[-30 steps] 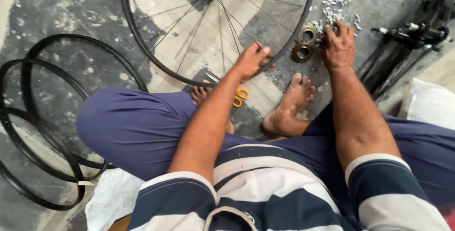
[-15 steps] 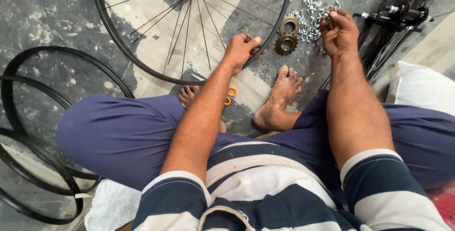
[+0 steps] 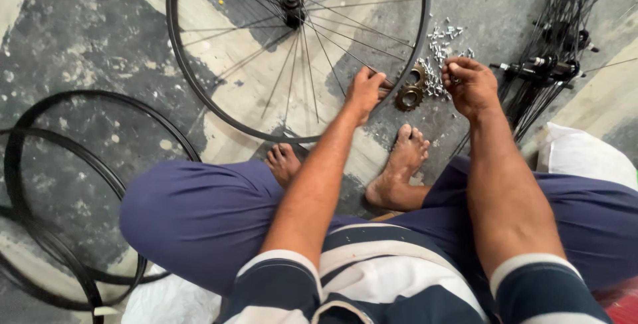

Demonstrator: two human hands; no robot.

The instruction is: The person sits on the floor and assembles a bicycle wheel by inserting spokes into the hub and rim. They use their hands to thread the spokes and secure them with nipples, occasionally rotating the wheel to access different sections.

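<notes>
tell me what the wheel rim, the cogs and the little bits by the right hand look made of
Wheel rim: probably metal, dark smooth finish. Cogs: likely steel, brownish, dull, maybe rusty or greasy. Small bits: bright silvery metal, glinting against the floor.

A single view is given, taken from a camera worn on the head of a seated person and aimed steeply down and slightly forward. The lower edge of the frame is filled at close range by the striped shirt (image 3: 372, 277) and the blue-clad knees (image 3: 193, 211); the forearms are seen running away from the lens toward the floor (image 3: 80, 31). The left hand (image 3: 364, 91) and right hand (image 3: 472, 85) are placed in the upper middle, further off. The spoked wheel (image 3: 292, 38) is cut by the top edge, the loose tyres (image 3: 60, 198) by the left edge. No second view is provided, so no overlap is shown.
</notes>
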